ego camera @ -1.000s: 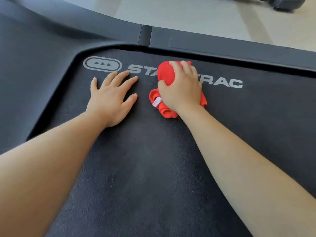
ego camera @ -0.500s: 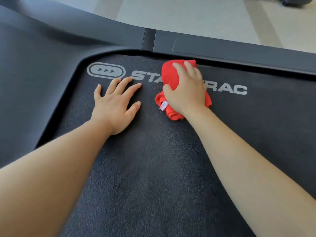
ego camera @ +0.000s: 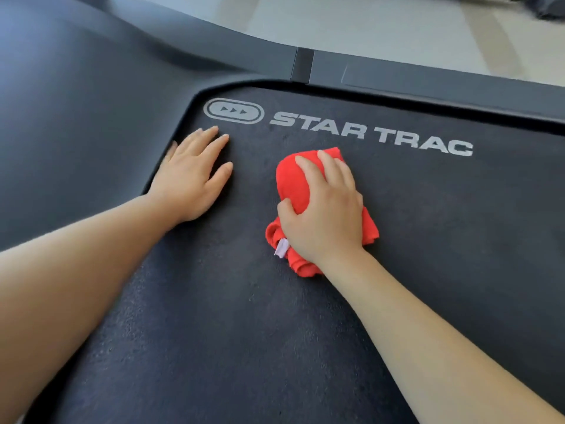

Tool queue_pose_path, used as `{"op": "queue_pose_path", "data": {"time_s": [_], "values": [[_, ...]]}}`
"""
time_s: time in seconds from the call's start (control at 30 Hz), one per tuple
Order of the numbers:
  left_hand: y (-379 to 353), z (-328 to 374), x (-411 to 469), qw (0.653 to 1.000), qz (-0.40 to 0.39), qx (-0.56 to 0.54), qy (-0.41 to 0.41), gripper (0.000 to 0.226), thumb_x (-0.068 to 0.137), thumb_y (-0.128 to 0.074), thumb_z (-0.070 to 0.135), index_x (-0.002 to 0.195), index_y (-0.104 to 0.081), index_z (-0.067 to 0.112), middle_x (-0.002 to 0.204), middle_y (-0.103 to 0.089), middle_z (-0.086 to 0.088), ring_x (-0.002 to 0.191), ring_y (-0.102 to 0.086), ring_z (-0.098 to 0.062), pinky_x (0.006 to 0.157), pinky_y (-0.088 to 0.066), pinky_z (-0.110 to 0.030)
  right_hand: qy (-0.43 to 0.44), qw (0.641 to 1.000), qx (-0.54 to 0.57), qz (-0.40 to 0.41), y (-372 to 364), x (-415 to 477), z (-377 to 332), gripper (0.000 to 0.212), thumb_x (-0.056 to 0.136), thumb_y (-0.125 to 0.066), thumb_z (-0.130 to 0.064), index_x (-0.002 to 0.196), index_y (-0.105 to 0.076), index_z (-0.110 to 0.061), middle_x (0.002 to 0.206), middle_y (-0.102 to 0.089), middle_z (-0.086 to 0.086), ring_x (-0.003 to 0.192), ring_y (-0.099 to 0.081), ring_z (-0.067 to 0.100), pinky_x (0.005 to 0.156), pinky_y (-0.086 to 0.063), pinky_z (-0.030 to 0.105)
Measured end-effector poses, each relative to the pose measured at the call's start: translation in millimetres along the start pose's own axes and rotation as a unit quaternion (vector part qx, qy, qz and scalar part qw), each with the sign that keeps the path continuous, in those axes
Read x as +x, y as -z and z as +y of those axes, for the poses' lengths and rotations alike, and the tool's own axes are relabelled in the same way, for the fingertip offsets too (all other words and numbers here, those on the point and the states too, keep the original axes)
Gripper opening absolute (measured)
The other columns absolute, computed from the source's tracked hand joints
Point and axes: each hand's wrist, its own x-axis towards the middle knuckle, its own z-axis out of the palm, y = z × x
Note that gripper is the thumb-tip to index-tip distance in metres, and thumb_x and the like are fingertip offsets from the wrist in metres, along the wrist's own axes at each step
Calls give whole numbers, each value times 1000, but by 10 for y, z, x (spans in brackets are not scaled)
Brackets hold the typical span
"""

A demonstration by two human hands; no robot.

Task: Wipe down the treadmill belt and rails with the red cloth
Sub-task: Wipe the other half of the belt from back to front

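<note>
A bunched red cloth (ego camera: 293, 182) with a small pale tag lies on the dark treadmill belt (ego camera: 244, 332), just below the white STAR TRAC lettering (ego camera: 373, 133). My right hand (ego camera: 327, 209) lies on top of it, thumb hooked round its left side and fingers curled over the top. Flat on the belt near its left edge rests my left hand (ego camera: 192, 175), fingers straight and spread, holding nothing. The grey far rail (ego camera: 428, 84) runs along the belt's top edge.
A wide dark side panel (ego camera: 76, 117) borders the belt on the left. Beyond the far rail is pale tiled floor (ego camera: 382, 26), with a dark object at the top right corner (ego camera: 550, 7).
My right hand has drawn the red cloth back toward me, off the lettering, which now shows in full. My left hand stays flat at the belt's left edge.
</note>
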Motion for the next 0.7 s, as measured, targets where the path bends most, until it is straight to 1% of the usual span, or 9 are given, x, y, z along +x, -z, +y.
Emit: {"op": "queue_pose_path", "data": {"time_s": [0.07, 0.1, 0.2, 0.4, 0.47, 0.57, 0.7], "values": [[-37, 5, 9, 999, 26, -10, 30, 58, 95, -39, 38, 146, -27, 13, 156, -20, -5, 144, -12, -22, 118, -9, -38, 8, 1000, 3, -3, -83, 206, -77, 59, 79, -57, -36, 136, -44, -27, 151, -29, 1, 140, -18, 21, 105, -27, 45], [-53, 9, 17, 999, 27, -5, 34, 60, 95, -39, 39, 147, -25, 12, 156, -19, -4, 144, -12, -21, 118, -9, -37, 11, 1000, 3, -1, -121, 313, -106, 59, 79, -57, -36, 136, -44, -27, 151, -29, 1, 140, -19, 22, 105, -28, 45], [-81, -3, 37, 999, 17, 14, 32, 61, 95, -36, 41, 147, -22, 14, 157, -18, -1, 145, -11, -18, 117, -9, -40, 4, 1000, -2, 12, -224, 624, -171, 59, 80, -56, -37, 136, -43, -28, 150, -30, 1, 140, -20, 22, 105, -29, 45], [-58, 17, 36, 999, 16, 17, 28, 60, 94, -37, 41, 146, -25, 13, 156, -21, -3, 144, -14, -20, 117, -14, -43, -15, 999, -13, 26, -346, 1087, -290, 59, 80, -54, -40, 137, -42, -28, 151, -31, 2, 140, -22, 22, 109, -26, 43], [-51, 14, 38, 999, 12, 18, 29, 61, 94, -35, 41, 146, -24, 13, 156, -20, -3, 144, -13, -21, 117, -13, -43, -17, 999, -18, 31, -355, 1110, -302, 59, 80, -54, -40, 137, -42, -28, 151, -31, 2, 140, -22, 22, 109, -27, 43], [-40, 13, 33, 999, 0, 32, 22, 62, 93, -30, 41, 147, -22, 11, 156, -18, -5, 144, -11, -23, 116, -9, -44, -20, 999, -17, 30, -339, 1012, -289, 60, 81, -53, -39, 139, -40, -28, 153, -27, 1, 141, -20, 22, 107, -26, 43], [-21, 28, 39, 999, -22, 44, 10, 62, 93, -27, 40, 147, -19, 9, 157, -15, -8, 145, -9, -24, 116, -8, -46, -43, 998, -19, 34, -294, 800, -292, 61, 81, -53, -38, 140, -38, -29, 154, -25, 0, 142, -18, 22, 105, -27, 44]]}}
